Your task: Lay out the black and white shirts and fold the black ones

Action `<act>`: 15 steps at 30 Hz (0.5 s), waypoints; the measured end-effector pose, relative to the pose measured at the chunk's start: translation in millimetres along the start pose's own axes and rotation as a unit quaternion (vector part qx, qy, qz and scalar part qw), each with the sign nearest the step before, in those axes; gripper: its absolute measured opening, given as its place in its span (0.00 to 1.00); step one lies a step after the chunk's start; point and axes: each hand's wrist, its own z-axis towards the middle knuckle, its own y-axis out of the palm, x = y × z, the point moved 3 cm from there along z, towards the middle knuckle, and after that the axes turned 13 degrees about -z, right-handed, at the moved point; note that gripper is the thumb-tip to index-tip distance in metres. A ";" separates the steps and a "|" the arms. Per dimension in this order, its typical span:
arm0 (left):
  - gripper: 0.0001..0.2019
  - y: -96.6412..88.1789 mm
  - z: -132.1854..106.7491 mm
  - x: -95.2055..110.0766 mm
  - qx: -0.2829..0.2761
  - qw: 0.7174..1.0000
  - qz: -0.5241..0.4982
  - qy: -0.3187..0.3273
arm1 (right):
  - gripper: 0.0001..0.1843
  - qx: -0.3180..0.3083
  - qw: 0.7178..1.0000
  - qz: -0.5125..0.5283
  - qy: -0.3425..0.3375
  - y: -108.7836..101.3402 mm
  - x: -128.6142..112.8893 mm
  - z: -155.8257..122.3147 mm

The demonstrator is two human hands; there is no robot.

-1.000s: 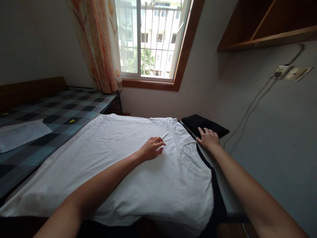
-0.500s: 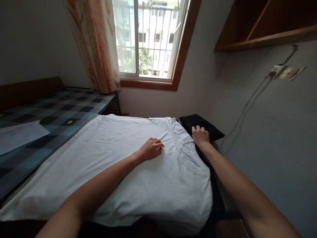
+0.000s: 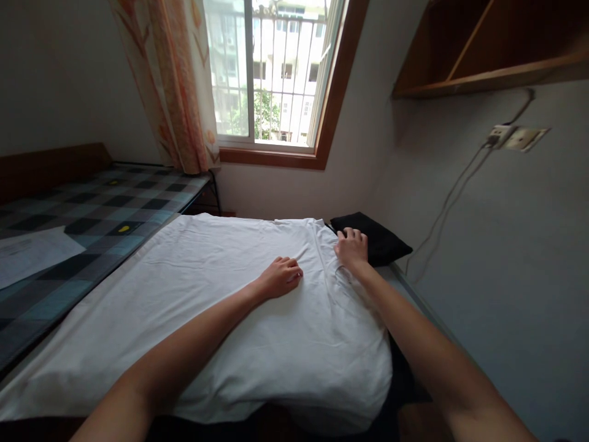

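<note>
A white T-shirt (image 3: 221,258) lies spread over a flat raised surface, its body towards the left and its creased neckline at the right. On the middle of the shirt rests my left hand (image 3: 280,277), fingers curled in against the cloth and closed on a bit of it. My right hand (image 3: 352,247) is on the neckline end, fingers bent and slightly apart, pressing on the cloth; its fingertips are partly hidden. Just behind and right of that hand lies a black pillow (image 3: 384,242).
At the left stands a bed with a checked mattress (image 3: 92,209), a sheet of paper (image 3: 39,253) lying on it. Beyond are a curtain (image 3: 179,92) and a barred window (image 3: 276,80). On the right wall hang a wooden shelf (image 3: 497,73) and a socket with cords (image 3: 499,136).
My right hand has moved left from the pillow's edge onto the shirt's neckline, covering part of it. My left hand has stayed in place. The view has shifted slightly.
</note>
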 end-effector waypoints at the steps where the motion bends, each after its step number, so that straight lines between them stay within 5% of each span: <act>1: 0.08 0.6 0.1 -0.3 0.000 1.000 0.001 0.000 | 0.23 -0.004 1.000 0.025 -0.012 -1.1 -9.3 -1.5; 8: 0.09 6.0 0.5 -3.6 0.003 1.000 0.014 -0.004 | 0.33 -0.117 0.983 0.140 -0.027 11.3 -63.1 -14.7; 15: 0.09 5.8 -0.4 -3.3 0.007 1.000 0.011 -0.005 | 0.33 -0.118 0.985 0.121 -0.041 18.7 -72.6 -25.3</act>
